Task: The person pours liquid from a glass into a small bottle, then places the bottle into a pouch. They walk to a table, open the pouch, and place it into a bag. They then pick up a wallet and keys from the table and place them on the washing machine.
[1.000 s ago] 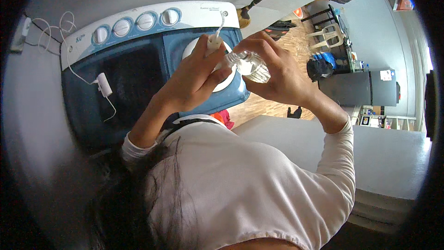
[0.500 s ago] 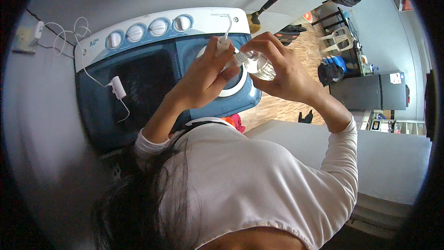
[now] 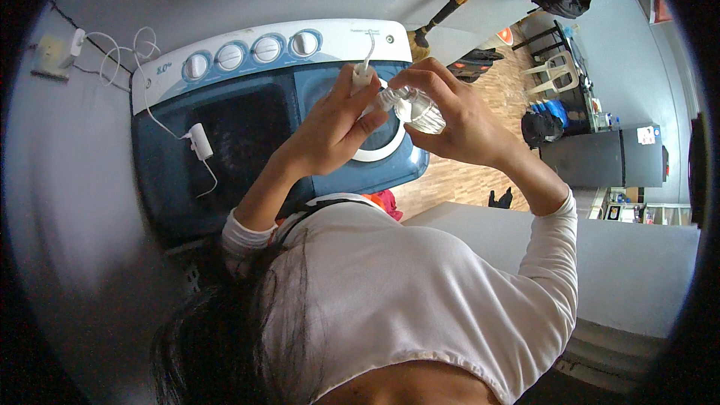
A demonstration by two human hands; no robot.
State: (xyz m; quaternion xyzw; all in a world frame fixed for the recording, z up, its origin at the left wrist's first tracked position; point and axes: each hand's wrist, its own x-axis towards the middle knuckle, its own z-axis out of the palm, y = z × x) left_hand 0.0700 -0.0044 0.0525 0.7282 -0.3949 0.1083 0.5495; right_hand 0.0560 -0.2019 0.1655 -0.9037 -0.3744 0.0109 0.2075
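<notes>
In front of my chest, above the washing machine (image 3: 360, 178), both hands are closed around small things. My left hand (image 3: 328, 129) grips a white piece (image 3: 363, 75) from which a thin pale tube or cord stands up. Its thumb and fingers also reach the narrow neck of a small clear ribbed bottle (image 3: 424, 115). The bottle is tilted, neck toward my left hand. My right hand (image 3: 465, 116) holds the bottle's body between curled fingers and thumb. Fingers partly hide the neck and the white piece.
A white plug-like device (image 3: 200, 142) with a cord lies on the machine's dark left lid. Its cord runs toward a wall outlet (image 3: 52, 56). A broom (image 3: 450, 7) leans behind. To the right are a plastic chair (image 3: 555, 73), a grey fridge (image 3: 600, 157) and a pale surface (image 3: 487, 229).
The view has shifted slightly, bringing an orange thing in at the top edge. Both hands keep their hold. The bottle looks turned a little in my right hand.
</notes>
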